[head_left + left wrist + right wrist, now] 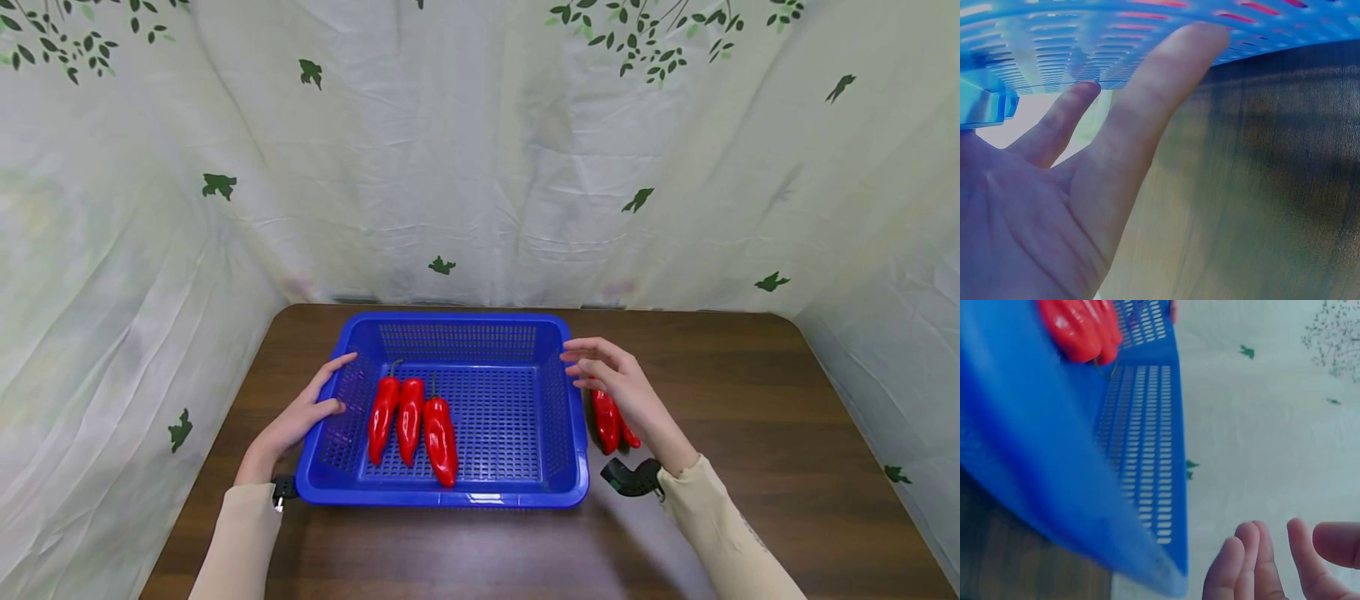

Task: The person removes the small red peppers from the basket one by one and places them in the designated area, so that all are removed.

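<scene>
Three red peppers [410, 421] lie side by side in the left half of a blue plastic basket [442, 498]. My left hand [296, 421] is at the basket's left rim, thumb and forefinger extended and spread. In the left wrist view, the thumb [1147, 94] lies across the slotted blue wall, with red showing through the slots. Beside the right rim is my right hand [618, 379], fingers loosely bent and holding nothing. Below it, more red peppers [606, 421] lie on the table, partly hidden by the hand.
The basket stands on a dark brown wooden table [750, 417]. A pale curtain [487, 167] with green leaf prints hangs behind the table and along both sides. A black band with a camera [633, 477] is on the right wrist.
</scene>
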The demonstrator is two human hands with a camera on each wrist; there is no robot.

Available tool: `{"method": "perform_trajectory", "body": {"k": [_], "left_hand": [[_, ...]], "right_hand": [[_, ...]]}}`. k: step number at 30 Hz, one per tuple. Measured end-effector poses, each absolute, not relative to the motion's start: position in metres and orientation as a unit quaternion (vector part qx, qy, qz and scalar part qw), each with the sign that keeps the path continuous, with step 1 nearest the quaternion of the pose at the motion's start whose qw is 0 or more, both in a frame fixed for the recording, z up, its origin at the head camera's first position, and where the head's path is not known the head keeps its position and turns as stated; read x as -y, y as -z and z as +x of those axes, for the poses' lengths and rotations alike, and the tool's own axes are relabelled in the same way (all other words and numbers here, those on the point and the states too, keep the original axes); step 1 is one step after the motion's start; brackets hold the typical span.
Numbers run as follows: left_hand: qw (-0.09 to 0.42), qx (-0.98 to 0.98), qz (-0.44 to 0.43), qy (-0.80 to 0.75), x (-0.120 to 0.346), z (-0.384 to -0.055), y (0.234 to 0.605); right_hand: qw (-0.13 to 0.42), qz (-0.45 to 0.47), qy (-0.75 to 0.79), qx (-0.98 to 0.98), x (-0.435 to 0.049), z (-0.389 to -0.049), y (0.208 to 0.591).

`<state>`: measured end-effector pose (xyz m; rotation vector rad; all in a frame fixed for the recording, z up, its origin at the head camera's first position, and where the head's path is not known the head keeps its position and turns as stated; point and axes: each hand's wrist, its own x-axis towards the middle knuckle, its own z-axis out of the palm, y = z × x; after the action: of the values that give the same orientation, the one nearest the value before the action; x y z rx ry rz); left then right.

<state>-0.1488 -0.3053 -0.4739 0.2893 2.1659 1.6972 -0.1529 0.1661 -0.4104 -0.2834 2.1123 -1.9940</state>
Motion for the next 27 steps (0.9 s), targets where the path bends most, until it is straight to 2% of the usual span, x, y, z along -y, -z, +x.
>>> {"method": "perform_trajectory", "body": {"k": [11, 27], "left_hand": [[0.187, -0.770, 0.098, -0.602, 0.305, -0.149, 0.474], [0.190, -0.763, 0.100, -0.609, 0.305, -0.149, 0.473]], "right_hand": [[0.171, -0.134, 0.683, -0.698, -0.141, -0.157, 0.400], [0.215, -0.160, 0.672, -0.691, -0.095, -0.161, 0.416]]}}
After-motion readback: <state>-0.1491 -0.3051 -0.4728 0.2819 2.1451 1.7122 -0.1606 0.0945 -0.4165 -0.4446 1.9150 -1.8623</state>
